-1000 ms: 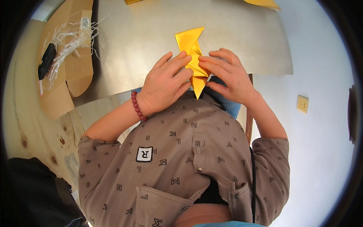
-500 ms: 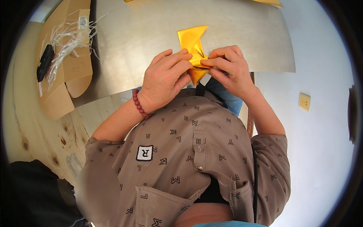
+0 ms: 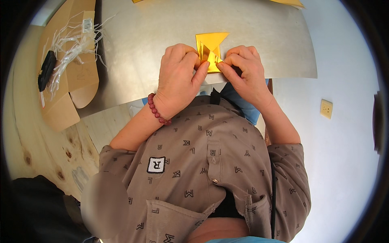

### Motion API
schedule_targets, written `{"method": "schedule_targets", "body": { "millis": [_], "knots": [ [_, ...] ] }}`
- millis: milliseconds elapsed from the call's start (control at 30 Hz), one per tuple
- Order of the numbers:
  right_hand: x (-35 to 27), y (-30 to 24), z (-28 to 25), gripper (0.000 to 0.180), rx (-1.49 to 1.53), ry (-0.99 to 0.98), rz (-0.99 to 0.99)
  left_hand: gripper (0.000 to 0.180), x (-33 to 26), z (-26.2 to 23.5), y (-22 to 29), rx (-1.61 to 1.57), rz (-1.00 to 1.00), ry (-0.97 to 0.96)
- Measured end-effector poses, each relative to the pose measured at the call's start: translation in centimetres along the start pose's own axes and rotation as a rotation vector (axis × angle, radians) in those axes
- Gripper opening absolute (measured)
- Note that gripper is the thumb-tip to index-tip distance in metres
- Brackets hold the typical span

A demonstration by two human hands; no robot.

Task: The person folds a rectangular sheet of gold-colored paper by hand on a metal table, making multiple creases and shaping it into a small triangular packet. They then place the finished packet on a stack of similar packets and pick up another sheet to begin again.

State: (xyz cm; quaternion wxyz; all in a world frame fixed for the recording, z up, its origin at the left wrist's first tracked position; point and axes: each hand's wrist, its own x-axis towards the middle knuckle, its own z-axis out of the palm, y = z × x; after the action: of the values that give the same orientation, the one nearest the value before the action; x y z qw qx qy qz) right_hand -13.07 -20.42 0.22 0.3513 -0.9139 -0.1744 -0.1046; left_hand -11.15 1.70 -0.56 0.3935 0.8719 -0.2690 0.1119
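Leftmost on my feed I have a flattened cardboard box (image 3: 83,81) at the table's left end, with a tangle of clear plastic strips (image 3: 75,52) on it and a black-handled tool (image 3: 47,71) at its outer edge; all of that sits well apart from the work. Next comes the left hand (image 3: 178,73), a red bead bracelet (image 3: 157,110) at its wrist. I read its fingers as curled, with thumb and forefinger closed on the left side of the folded gold paper (image 3: 210,47), the thumb tip reaching in over the lower middle.

The paper is between the two hands, near the front edge of the metal tabletop (image 3: 142,44). From the left hand it lies to the right; from the right hand, to the left. Its long axis runs away from the body, square to the line joining the hands, and its far flap points right, beyond both sets of fingertips. Neither hand is nearer: I see both touching it, though the left covers more.

The right hand (image 3: 245,71) has its thumb and forefinger nearly together at the lower right corner, apparently pinching a small flap; what its other fingers do underneath, I cannot tell.
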Motion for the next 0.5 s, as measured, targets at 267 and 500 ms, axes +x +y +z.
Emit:
{"method": "schedule_targets", "body": {
  "millis": [267, 500],
  "knots": [
    [0.24, -0.40, 0.27, 0.017, -0.046, 0.036, -0.011, 0.014, 0.41, 0.20, -0.02, 0.076, -0.012, -0.016],
    [0.33, -0.44, 0.42, 0.018, -0.058, 0.048, 0.002, 0.017, 0.65, 0.25, 0.05, 0.130, -0.028, -0.045]
  ]
}}
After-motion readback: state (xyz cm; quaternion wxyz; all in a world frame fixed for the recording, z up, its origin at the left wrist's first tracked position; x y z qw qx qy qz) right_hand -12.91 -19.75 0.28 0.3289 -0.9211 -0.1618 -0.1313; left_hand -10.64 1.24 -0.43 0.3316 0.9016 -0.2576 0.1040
